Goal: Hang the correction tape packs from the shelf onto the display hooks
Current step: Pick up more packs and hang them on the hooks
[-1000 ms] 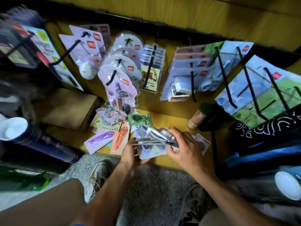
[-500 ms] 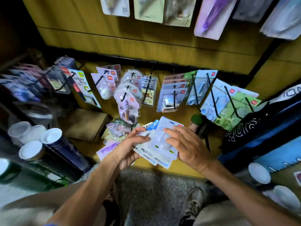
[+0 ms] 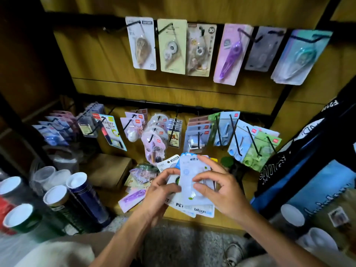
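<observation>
A fanned stack of pale blue and white correction tape packs (image 3: 189,178) is held above the wooden shelf (image 3: 227,223). My left hand (image 3: 160,189) grips the stack from the left and underneath. My right hand (image 3: 218,186) pinches the top pack from the right, thumb on its front. More loose packs (image 3: 133,199) lie on the shelf to the left of my hands. An upper row of black display hooks (image 3: 248,36) carries hanging packs; a lower row of hooks (image 3: 234,130) just behind the shelf is crowded with packs.
A cardboard box (image 3: 110,169) sits on the shelf at left. White-capped tubes (image 3: 81,191) stand at the lower left, more at the lower right. A dark printed bag (image 3: 300,151) leans at right. My shoes rest on the speckled floor below.
The view has tilted up, revealing the upper hook row. Both hands have lifted the stack of packs off the shelf and fanned it, the right hand shifting onto the top pack.
</observation>
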